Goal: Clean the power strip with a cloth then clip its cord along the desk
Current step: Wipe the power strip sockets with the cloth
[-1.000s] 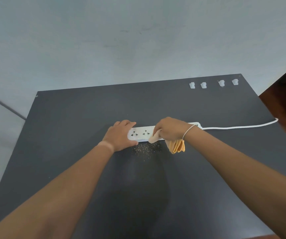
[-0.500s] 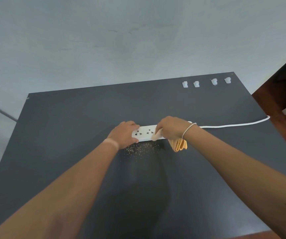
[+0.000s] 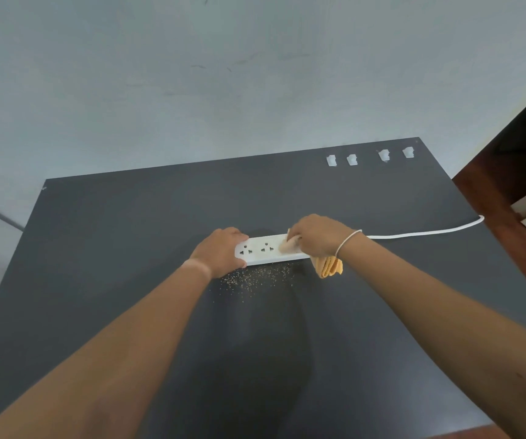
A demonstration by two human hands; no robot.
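A white power strip [image 3: 263,250] lies across the middle of the dark desk [image 3: 112,236]. My left hand [image 3: 220,253] grips its left end and holds it flat. Over the strip's right half my right hand [image 3: 315,237] presses a folded orange cloth [image 3: 330,266], whose loose end hangs out below the wrist. Two sockets show between my hands; the rest of the strip is hidden. The white cord [image 3: 426,231] runs from under my right wrist to the desk's right edge. Several white cord clips [image 3: 352,160] stand in a row near the far right corner.
Fine pale crumbs [image 3: 252,278] are scattered on the desk just in front of the strip. A grey wall rises behind the desk. To the right, past the desk edge, is reddish-brown floor [image 3: 493,201] and dark furniture.
My right hand with the cloth has slid slightly along the strip. The camera has shifted, so the desk sits a little differently in view. My left hand stays on the left end.
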